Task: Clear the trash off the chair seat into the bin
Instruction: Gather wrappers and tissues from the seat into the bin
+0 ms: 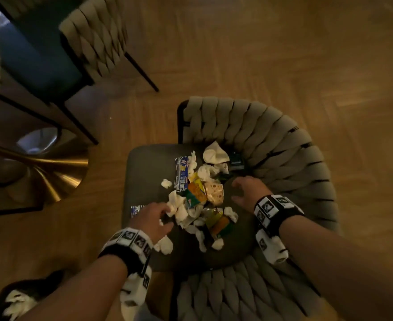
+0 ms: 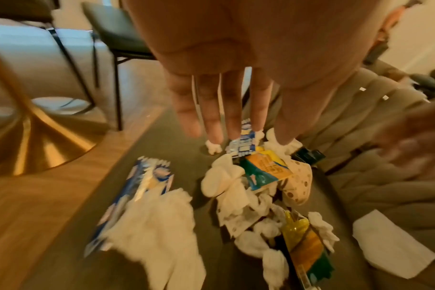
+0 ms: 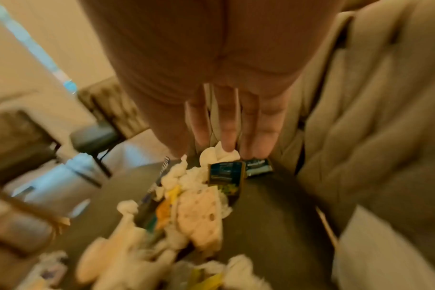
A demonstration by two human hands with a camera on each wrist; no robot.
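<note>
1. Nearest the wearer, the left hand [image 1: 155, 220] and right hand [image 1: 248, 193] flank the trash pile [image 1: 200, 200] on the chair seat [image 1: 146, 172], fingers straight, gripping nothing, likely set to scoop it together
2. Beside the left hand, the left wrist view shows a blue wrapper [image 2: 139, 198] that the head view mostly hides
3. Farther back, a dark packet [image 3: 226, 176] reads clearly only from the right wrist
4. No view clearly shows a bin

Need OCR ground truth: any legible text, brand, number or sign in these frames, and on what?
None readable.
Blue-white wrapper: print blurred.
Yellow-green packet: lines of print, too small.
Dark packet: print blurred.
Wristband: black-white marker squares, no words.
</note>
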